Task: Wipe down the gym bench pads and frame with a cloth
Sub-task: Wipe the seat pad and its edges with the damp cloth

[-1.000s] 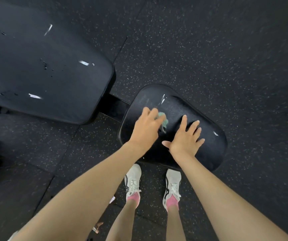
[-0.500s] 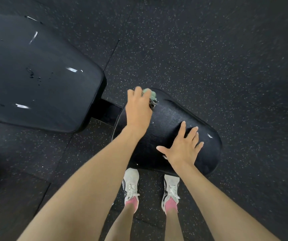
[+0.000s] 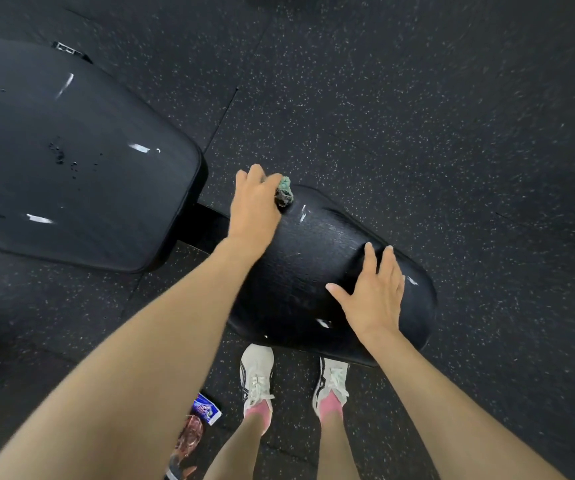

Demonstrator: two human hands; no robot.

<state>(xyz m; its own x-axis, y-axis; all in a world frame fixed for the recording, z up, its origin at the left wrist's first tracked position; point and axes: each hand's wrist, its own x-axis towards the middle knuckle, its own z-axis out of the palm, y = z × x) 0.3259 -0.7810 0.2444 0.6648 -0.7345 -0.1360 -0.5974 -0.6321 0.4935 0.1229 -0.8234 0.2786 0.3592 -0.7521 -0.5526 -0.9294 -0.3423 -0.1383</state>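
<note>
A black seat pad (image 3: 317, 268) sits in front of me, with small white tears in its cover. My left hand (image 3: 255, 202) grips a crumpled green cloth (image 3: 284, 191) at the pad's far left corner. My right hand (image 3: 374, 294) lies flat with spread fingers on the pad's right part. The larger black back pad (image 3: 71, 157) fills the left side, marked with white tears and dark specks. A black frame bar (image 3: 206, 225) joins the two pads, partly hidden by my left wrist.
Black speckled rubber flooring (image 3: 417, 116) surrounds the bench. My two white shoes (image 3: 256, 372) stand just below the seat pad. A small printed packet (image 3: 206, 408) lies on the floor by my left foot. A dark object sits at the far left edge.
My left hand carried the cloth from the middle of the seat pad up to its far left corner. My right hand stayed flat on the pad.
</note>
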